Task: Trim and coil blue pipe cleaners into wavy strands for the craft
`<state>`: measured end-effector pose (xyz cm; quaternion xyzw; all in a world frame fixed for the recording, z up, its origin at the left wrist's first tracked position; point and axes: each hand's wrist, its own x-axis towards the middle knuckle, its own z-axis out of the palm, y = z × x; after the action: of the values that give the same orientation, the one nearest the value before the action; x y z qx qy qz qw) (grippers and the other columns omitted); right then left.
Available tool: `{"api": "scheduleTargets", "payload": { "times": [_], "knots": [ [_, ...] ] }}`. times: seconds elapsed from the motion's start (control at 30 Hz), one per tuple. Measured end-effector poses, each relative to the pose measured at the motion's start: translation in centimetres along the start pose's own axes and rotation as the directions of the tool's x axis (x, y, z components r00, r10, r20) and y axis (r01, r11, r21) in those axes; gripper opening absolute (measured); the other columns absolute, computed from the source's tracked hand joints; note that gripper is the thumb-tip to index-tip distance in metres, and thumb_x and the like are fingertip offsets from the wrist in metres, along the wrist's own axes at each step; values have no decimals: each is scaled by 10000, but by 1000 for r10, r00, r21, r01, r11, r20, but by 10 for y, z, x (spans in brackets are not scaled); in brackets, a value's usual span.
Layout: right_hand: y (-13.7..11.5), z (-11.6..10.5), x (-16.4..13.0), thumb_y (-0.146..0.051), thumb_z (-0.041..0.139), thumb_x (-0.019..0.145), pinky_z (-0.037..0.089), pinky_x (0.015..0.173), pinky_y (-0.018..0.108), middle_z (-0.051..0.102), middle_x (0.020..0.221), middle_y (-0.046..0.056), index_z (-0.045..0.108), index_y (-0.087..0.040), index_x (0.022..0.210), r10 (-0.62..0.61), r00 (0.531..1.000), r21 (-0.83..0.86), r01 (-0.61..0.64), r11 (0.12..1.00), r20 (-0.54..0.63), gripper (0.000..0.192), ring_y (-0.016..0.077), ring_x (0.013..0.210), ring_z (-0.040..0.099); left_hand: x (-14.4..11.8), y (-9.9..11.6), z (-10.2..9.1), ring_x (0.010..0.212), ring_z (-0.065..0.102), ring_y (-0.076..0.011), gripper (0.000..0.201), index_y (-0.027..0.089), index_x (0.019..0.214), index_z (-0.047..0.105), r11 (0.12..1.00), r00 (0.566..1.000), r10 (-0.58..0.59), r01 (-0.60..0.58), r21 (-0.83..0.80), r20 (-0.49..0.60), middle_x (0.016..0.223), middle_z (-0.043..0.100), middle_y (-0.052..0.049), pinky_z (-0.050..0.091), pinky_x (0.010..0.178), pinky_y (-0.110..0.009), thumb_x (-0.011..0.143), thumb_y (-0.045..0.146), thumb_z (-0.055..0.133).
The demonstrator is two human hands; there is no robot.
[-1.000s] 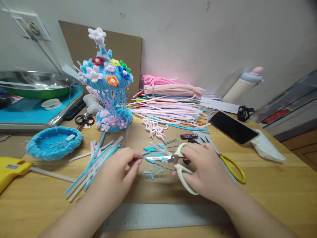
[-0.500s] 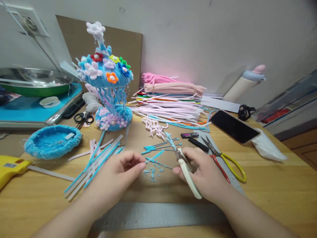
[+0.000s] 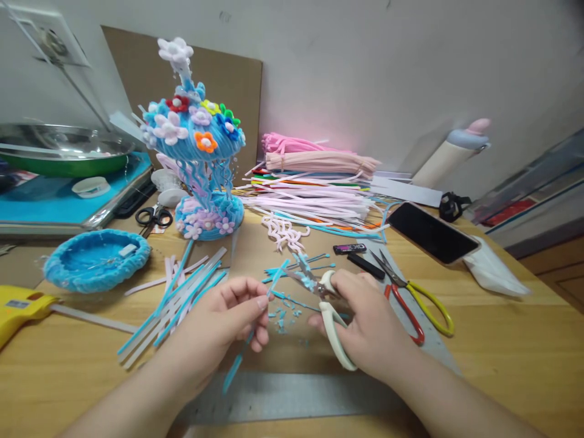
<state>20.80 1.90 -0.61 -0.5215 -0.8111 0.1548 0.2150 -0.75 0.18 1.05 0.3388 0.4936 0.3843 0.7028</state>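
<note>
Between the thumb and fingers of my left hand (image 3: 228, 319) is a blue pipe cleaner (image 3: 233, 372), slanting from lower left to upper right with both ends showing. My right hand (image 3: 369, 322) has its fingers in the loops of pale-handled scissors (image 3: 336, 342). Their blades are spread and point left toward the upper end of the pipe cleaner, apart from it. Under the hands, on the brown board, lie blue fuzz scraps (image 3: 280, 321). Several thin blue trimmed pipe cleaners (image 3: 326, 264) lie just beyond, and wavy pink pieces (image 3: 283, 230) farther back.
A metal ruler (image 3: 292, 398) crosses the front. Left are blue and white strips (image 3: 171, 304), a blue fuzzy dish (image 3: 137, 261) and a yellow glue gun (image 3: 20, 310). Behind stand a flowered blue ornament (image 3: 201, 146) and pipe cleaner bundles (image 3: 314, 198). Right lie red-and-yellow-handled scissors (image 3: 429, 304) and a phone (image 3: 431, 234).
In my left hand the blue pipe cleaner has turned steeper, and its lower end now shows below the fingers. The scissors have swung left and their blades have spread.
</note>
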Motion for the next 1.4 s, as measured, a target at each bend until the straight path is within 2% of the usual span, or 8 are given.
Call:
{"api": "scheduleTargets", "payload": {
  "times": [0.13, 0.23, 0.33, 0.47, 0.77, 0.97, 1.23, 1.4],
  "knots": [
    [-2, 3, -2, -307, 659, 729, 275, 686, 314, 549, 773, -7, 472, -213, 759, -75, 997, -18, 75, 997, 5, 212, 183, 735, 464, -2, -2, 0, 468, 540, -78, 134, 166, 745, 549, 987, 991, -75, 90, -135, 114, 599, 570, 26, 450, 434, -172, 799, 263, 624],
    [0, 2, 0, -325, 662, 721, 275, 736, 344, 569, 820, 9, 486, -211, 757, -149, 988, -78, 147, 986, -27, 212, 201, 801, 497, -3, -1, -1, 462, 522, -78, 109, 176, 762, 544, 977, 985, -103, 126, -173, 138, 592, 554, 30, 431, 394, -156, 798, 255, 610],
    [6, -2, 3, -327, 663, 720, 258, 811, 381, 597, 941, 37, 514, -213, 800, -213, 976, -117, 207, 971, -41, 204, 227, 911, 522, -4, 1, -3, 419, 481, -68, 119, 181, 746, 538, 982, 979, -132, 151, -116, 153, 551, 519, 43, 382, 351, -139, 783, 274, 601],
    [18, -11, 8, -335, 658, 717, 237, 846, 408, 597, 1000, 54, 539, -213, 848, -275, 960, -175, 264, 949, -43, 215, 239, 947, 533, -3, 6, -9, 331, 405, -54, 158, 185, 667, 506, 987, 962, -154, 142, 70, 227, 458, 444, 72, 312, 312, -136, 740, 280, 609],
    [28, -13, 12, -309, 670, 722, 216, 818, 394, 610, 934, 14, 555, -227, 865, -345, 938, -250, 340, 907, 24, 201, 202, 857, 538, -4, 8, -16, 327, 362, -42, 191, 173, 691, 541, 930, 971, -172, 105, 353, 164, 417, 451, 79, 265, 348, -150, 779, 332, 600],
    [28, -11, 11, -390, 670, 734, 222, 793, 377, 619, 895, 12, 564, -223, 837, -352, 935, -231, 351, 907, 40, 223, 191, 815, 530, -3, 11, -16, 355, 366, -52, 227, 163, 707, 584, 922, 978, -137, 67, 382, 160, 415, 456, 65, 239, 373, -168, 754, 377, 644],
    [25, -13, 11, -295, 624, 737, 220, 732, 352, 584, 747, -18, 536, -213, 743, -388, 921, -222, 383, 897, 21, 120, 160, 731, 517, -6, 11, -24, 390, 378, -64, 235, 170, 733, 631, 934, 981, -113, 51, 354, 156, 454, 467, 51, 286, 387, -175, 747, 403, 660],
    [23, -14, 11, -267, 615, 734, 213, 700, 341, 559, 678, -30, 508, -201, 673, -392, 920, -213, 387, 897, 19, 140, 136, 660, 485, -6, 12, -25, 393, 388, -62, 235, 178, 742, 635, 933, 983, -101, 40, 357, 156, 469, 458, 56, 307, 383, -166, 744, 410, 668]
  ]
}}
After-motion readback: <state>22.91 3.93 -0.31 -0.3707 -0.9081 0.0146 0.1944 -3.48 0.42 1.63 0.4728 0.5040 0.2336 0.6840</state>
